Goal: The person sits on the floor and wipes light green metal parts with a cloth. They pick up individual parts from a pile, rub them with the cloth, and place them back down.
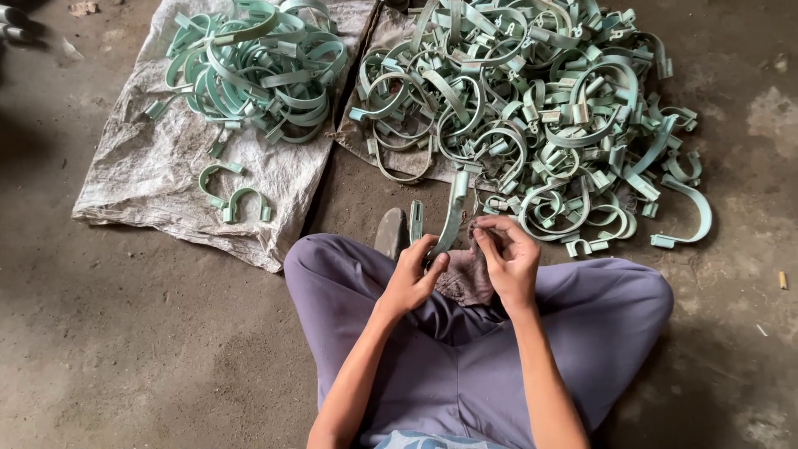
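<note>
A bare concrete floor [125, 357] fills the view, grey and dusty, with the person seated cross-legged on it in loose purple trousers [582, 324]. Ahead of the knees lies the large heap of pale green metal clamps [532, 108], curved bands with folded ends, tangled thickly and spilling over a brownish sack [399, 158] and onto the floor to the right. To the left of it a white woven sack [158, 158] is spread flat, carrying a smaller heap of the same green clamps [258, 66] near its far end, with two loose clamps [229, 195] lying apart nearer the person. A single clamp [686, 216] rests at the right edge of the large heap, just clear of the rest. Between the knees sits a dull brownish rag [465, 278], bunched in the lap. The left hand [413, 274] has its fingers closed around the lower end of a green clamp [451, 218], which rises tilted away from the body toward the large heap, its second leg standing just beside the grey toe of a shoe [391, 233]. The right hand [509, 259] has its fingers pinched together on the upper edge of the rag, just beside the held clamp.
</note>
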